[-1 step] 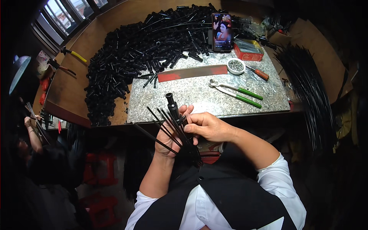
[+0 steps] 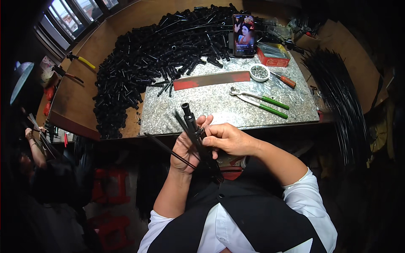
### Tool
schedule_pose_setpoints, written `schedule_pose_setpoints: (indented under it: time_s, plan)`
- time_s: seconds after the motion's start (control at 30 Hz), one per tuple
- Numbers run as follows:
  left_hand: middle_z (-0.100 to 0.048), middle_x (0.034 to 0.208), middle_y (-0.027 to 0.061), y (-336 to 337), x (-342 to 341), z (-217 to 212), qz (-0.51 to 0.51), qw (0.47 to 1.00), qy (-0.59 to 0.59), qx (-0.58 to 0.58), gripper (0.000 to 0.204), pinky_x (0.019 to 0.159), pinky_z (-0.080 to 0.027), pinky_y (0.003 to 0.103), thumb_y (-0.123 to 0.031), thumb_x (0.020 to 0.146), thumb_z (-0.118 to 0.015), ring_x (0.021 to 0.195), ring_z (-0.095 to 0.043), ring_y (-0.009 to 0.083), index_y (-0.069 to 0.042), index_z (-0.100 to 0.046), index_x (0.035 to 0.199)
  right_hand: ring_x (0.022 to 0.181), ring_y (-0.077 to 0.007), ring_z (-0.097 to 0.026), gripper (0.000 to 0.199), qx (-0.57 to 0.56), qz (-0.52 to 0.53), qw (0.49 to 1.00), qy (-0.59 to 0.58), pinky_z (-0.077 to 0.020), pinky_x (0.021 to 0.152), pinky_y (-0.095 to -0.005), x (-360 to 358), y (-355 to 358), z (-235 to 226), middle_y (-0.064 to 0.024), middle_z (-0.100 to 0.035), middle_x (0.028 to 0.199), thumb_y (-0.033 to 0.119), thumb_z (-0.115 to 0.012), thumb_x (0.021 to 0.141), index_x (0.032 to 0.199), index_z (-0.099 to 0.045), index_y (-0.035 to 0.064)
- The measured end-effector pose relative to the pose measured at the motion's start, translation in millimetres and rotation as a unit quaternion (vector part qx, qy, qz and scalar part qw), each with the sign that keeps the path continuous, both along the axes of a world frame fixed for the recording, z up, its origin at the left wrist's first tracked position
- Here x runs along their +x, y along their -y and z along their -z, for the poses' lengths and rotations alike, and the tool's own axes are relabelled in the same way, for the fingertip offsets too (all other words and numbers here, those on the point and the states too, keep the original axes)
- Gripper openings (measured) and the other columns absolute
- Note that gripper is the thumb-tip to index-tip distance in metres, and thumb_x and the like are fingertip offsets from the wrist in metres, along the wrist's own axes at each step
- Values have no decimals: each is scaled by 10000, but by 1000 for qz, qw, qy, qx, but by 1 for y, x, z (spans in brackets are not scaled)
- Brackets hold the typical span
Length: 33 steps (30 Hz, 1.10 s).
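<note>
Over the front edge of the bench I hold a black umbrella runner [image 2: 187, 113], its tubular end pointing up and away from me. Thin black ribs [image 2: 168, 149] are gathered round it; some fan out to the left, and others run down toward my vest. My left hand [image 2: 182, 151] is closed round the runner and ribs from the left and behind. From the right, my right hand [image 2: 228, 138] presses thumb and fingers against the ribs at the runner's lower part. The exact spot between its fingertips is hidden.
A large heap of black runners [image 2: 139, 63] covers the bench's back left. On the stone slab [image 2: 168, 111] lie a curved strip [image 2: 211, 80], green-handled pincers [image 2: 263, 103], a white bowl of small metal pieces [image 2: 259, 72] and a screwdriver [image 2: 284, 80]. A phone [image 2: 244, 36] stands behind.
Several ribs left of the runner have swung in closer to it and bunched together. The runner's top has shifted slightly left. Both hands stay nearly where they were.
</note>
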<state>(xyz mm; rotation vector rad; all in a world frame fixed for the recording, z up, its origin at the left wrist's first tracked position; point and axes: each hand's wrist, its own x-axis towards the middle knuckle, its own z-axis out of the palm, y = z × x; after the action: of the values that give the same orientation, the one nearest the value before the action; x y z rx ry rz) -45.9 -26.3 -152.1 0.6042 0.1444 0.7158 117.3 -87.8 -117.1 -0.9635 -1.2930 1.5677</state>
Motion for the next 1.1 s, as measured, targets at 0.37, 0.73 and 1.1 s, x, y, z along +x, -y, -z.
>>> schedule_pose_setpoints:
  time_s: [0.37, 0.73, 1.1]
  plan:
    - [-298, 1446, 223, -1, -4, -3, 71, 997, -1, 28, 699, 970, -459, 398, -341, 878, -591, 1270, -420, 320, 83, -312, 1360, 494, -55, -507, 232, 61, 34, 997, 16, -397, 470, -204, -12, 4, 2, 10, -509, 641, 218, -540, 947, 783, -492, 60]
    - [-580, 1176, 130, -1, -21, -26, -250, 957, -64, 129, 455, 905, -457, 298, -371, 974, -440, 1018, -591, 193, 15, -522, 1201, 638, -264, -465, 213, 339, 220, 901, 161, -393, 598, -347, -46, -24, -3, -138, -447, 708, 97, -573, 886, 771, -469, -48]
    - [-650, 902, 23, -12, -34, -49, -347, 865, -259, 252, 173, 754, -458, 213, 27, 809, -677, 796, -584, 76, 12, -644, 978, 607, -295, -452, 237, 327, 214, 905, 170, -379, 568, -368, -59, -37, 0, -141, -431, 683, 93, -591, 865, 736, -437, -31]
